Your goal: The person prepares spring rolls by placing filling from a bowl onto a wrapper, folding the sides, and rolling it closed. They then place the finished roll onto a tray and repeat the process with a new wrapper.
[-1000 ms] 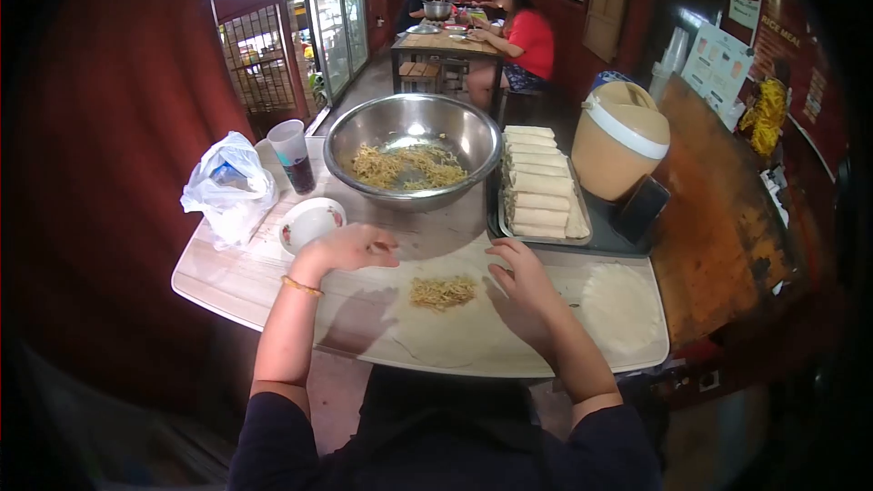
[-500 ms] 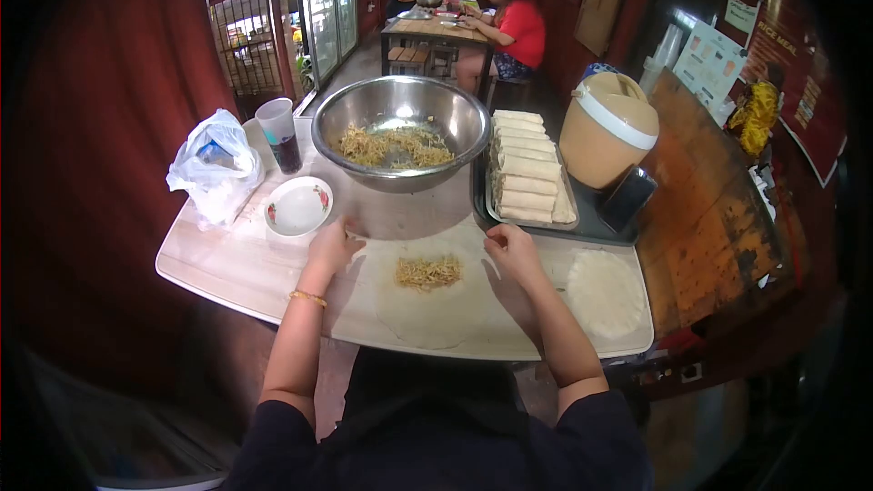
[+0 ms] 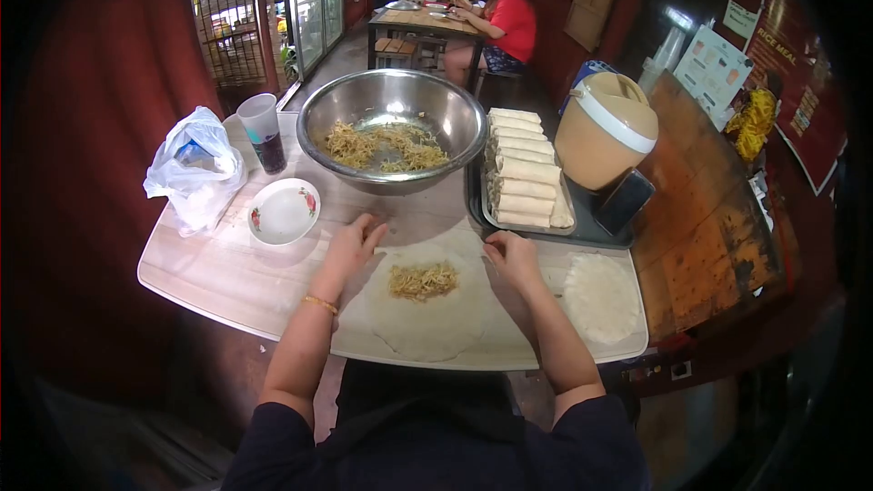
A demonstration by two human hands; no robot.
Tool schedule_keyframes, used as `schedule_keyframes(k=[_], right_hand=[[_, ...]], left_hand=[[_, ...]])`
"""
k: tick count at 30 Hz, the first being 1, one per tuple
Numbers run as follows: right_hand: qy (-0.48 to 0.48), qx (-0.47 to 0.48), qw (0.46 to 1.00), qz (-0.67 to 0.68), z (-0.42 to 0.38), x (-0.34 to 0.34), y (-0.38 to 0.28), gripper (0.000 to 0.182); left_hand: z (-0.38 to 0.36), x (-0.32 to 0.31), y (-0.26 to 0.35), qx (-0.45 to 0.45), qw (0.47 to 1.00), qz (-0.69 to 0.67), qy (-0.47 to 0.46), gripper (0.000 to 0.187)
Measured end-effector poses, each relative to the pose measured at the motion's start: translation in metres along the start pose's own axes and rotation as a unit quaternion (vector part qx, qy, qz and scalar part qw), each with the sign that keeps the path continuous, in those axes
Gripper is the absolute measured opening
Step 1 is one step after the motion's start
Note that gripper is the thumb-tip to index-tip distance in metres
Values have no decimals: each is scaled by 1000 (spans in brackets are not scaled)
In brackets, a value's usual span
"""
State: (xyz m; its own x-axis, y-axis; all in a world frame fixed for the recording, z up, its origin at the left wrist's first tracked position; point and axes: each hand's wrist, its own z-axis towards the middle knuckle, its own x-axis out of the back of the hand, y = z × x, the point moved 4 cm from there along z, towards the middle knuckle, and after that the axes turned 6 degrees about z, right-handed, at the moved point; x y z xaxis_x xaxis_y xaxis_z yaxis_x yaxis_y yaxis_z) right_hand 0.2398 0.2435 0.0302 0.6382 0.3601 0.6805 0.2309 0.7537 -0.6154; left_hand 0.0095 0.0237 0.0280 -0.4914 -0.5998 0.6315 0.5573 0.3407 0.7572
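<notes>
A thin round spring roll wrapper (image 3: 427, 332) lies flat on the table in front of me, with a heap of shredded filling (image 3: 423, 282) across its middle. My left hand (image 3: 355, 247) is at the wrapper's upper left edge, fingers apart and holding nothing. At the upper right edge, my right hand (image 3: 514, 259) has its fingers curled in, pinching the rim of the wrapper. Beyond both hands stands a large steel bowl (image 3: 391, 168) with more shredded filling inside. Rolled spring rolls (image 3: 526, 171) are stacked on a metal tray to the right.
A stack of wrappers (image 3: 600, 298) lies at the right. Behind it are a dark phone (image 3: 625, 201) and a beige jug (image 3: 607, 132). On the left sit a flowered saucer (image 3: 284, 212), a cup of dark drink (image 3: 264, 132) and a plastic bag (image 3: 194, 173). People sit at a far table.
My left hand has moved right, closer to the wrapper, and its fingers are spread. My right hand stays by the right edge. The view has shifted slightly.
</notes>
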Motion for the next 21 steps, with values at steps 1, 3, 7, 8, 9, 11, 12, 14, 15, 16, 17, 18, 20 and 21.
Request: schedule_keyframes(k=[1, 3, 7, 8, 9, 11, 12, 14, 15, 16, 17, 18, 20, 21], right_hand=[[-2, 4, 1000, -14, 1, 0, -2, 15], [-8, -20, 999, 29, 0, -3, -5, 15], [-9, 0, 999, 33, -4, -9, -12, 15], [-2, 1, 1000, 30, -4, -8, -15, 16], [1, -3, 1000, 29, -6, -8, -21, 16], [-19, -41, 997, 60, -2, -12, -15, 17], [-14, -8, 999, 48, 3, -20, 4, 18], [-32, -24, 999, 32, 9, -23, 0, 20], [-28, -15, 999, -12, 11, -26, 0, 20], [-22, -4, 998, -56, 15, -27, -5, 21], [-23, -7, 998, -56, 16, -27, -9, 21], [-40, -18, 996, -83, 16, -26, -18, 21], [-56, -31, 992, -109, 19, -30, -23, 21], [-62, -32, 991, -116, 20, -33, -22, 20]], left_hand=[[1, -2, -2, 0, 1000, -1, 0, 31], [-3, -4, 0, -85, 995, 19, 37, 32], [-2, -7, 0, -86, 996, 15, 27, 31], [0, -8, -4, -95, 992, 59, 62, 28], [-4, -9, -9, -99, 986, 103, 91, 26], [-7, 1, -10, -18, 978, 170, 120, 27], [-5, 0, -24, -30, 970, 191, 147, 27], [-2, -2, -38, -41, 962, 211, 171, 28], [-1, -2, -38, -25, 969, 200, 145, 30], [1, 0, -35, -10, 974, 190, 121, 32], [0, 0, -30, -9, 975, 190, 118, 32], [-2, -2, -24, -5, 972, 204, 114, 32], [0, -3, -18, -2, 970, 220, 108, 33], [3, -4, -18, 0, 968, 237, 88, 34]])
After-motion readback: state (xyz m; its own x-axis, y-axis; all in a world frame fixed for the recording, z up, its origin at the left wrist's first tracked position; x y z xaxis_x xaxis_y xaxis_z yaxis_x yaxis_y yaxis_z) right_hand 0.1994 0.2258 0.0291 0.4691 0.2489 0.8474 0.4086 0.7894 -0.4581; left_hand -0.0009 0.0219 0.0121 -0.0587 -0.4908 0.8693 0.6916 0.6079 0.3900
